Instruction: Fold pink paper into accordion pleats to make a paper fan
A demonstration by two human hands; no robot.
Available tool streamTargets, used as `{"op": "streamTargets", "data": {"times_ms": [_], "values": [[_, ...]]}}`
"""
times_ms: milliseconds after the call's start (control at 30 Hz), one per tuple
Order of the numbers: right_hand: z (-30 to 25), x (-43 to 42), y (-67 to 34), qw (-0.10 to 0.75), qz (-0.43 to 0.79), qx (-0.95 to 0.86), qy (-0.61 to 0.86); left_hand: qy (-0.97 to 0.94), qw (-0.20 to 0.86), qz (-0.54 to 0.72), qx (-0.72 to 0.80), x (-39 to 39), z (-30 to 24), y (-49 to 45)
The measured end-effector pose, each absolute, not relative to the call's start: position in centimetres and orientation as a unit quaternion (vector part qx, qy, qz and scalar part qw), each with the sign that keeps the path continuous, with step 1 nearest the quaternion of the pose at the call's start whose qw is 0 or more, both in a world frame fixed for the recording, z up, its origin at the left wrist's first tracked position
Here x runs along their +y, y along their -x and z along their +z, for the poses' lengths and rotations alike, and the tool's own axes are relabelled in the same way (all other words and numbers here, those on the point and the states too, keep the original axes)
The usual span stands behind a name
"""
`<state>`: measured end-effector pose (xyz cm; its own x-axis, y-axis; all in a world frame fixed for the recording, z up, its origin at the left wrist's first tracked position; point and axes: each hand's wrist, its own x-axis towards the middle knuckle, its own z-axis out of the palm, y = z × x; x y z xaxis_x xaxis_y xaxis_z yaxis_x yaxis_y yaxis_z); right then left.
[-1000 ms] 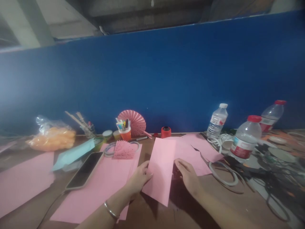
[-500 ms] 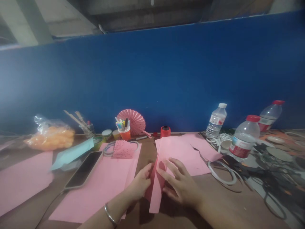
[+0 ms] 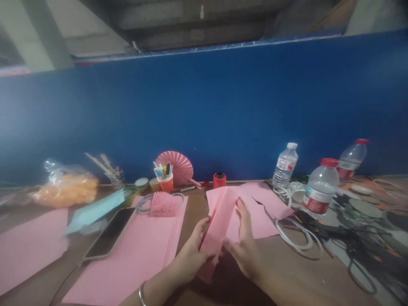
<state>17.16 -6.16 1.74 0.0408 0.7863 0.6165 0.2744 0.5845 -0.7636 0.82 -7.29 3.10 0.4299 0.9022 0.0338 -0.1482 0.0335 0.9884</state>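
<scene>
A narrow strip of pink paper (image 3: 219, 223), folded lengthwise, is raised off the brown table between both hands. My left hand (image 3: 190, 255) pinches its lower left edge, thumb on top. My right hand (image 3: 244, 244) holds the right side, its fingers stretched up along the fold. More pink sheets (image 3: 255, 208) lie flat just behind the strip. A bangle shows on my left wrist.
A large pink sheet (image 3: 137, 250) and a dark phone (image 3: 110, 233) lie left. A pink pleated fan (image 3: 162, 203), pen cup (image 3: 165, 180), red spool (image 3: 219, 179), orange bag (image 3: 65, 188) stand behind. Water bottles (image 3: 315, 191), white rings (image 3: 295, 236) and scissors clutter the right.
The pink sheet was wide and flat a second ago; both hands have folded it lengthwise into a narrow strip and lifted it. My right hand moved in from the sheet's right edge.
</scene>
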Motion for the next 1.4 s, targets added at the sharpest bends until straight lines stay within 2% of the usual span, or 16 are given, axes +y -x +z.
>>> {"op": "streamTargets", "data": {"times_ms": [67,133,300,433,533,700,867,1100,1400], "values": [[4.0,-5.4,-16.3,0.645,0.397,-0.557,0.34,-0.57,0.622,0.415,0.342,-7.6,3.7,-1.2],[6.9,-4.4,-15.6,0.65,0.509,-0.487,0.284,-0.601,0.587,0.407,0.358,-7.6,4.9,-1.5],[13.8,-3.0,-15.2,0.629,0.547,-0.485,0.265,-0.752,0.393,0.374,0.373,-5.9,11.6,-1.4],[16.9,-3.8,-15.9,0.58,0.556,-0.552,0.224,-0.705,0.329,0.511,0.366,-5.3,17.9,-1.1],[17.4,-5.0,-16.4,0.537,0.595,-0.564,0.201,-0.65,0.359,0.571,0.351,-5.9,19.8,-1.4],[17.5,-6.6,-16.8,0.483,0.635,-0.562,0.22,-0.648,0.453,0.534,0.3,-6.9,19.4,-2.2],[18.3,-7.4,-16.7,0.443,0.64,-0.588,0.222,-0.65,0.424,0.55,0.308,-7.3,19.7,-1.7],[18.4,-8.0,-16.8,0.446,0.622,-0.597,0.241,-0.637,0.415,0.577,0.299,-7.6,19.9,-1.7],[18.7,-8.4,-16.6,0.446,0.608,-0.599,0.271,-0.616,0.463,0.574,0.276,-8.0,19.9,-1.9]]}}
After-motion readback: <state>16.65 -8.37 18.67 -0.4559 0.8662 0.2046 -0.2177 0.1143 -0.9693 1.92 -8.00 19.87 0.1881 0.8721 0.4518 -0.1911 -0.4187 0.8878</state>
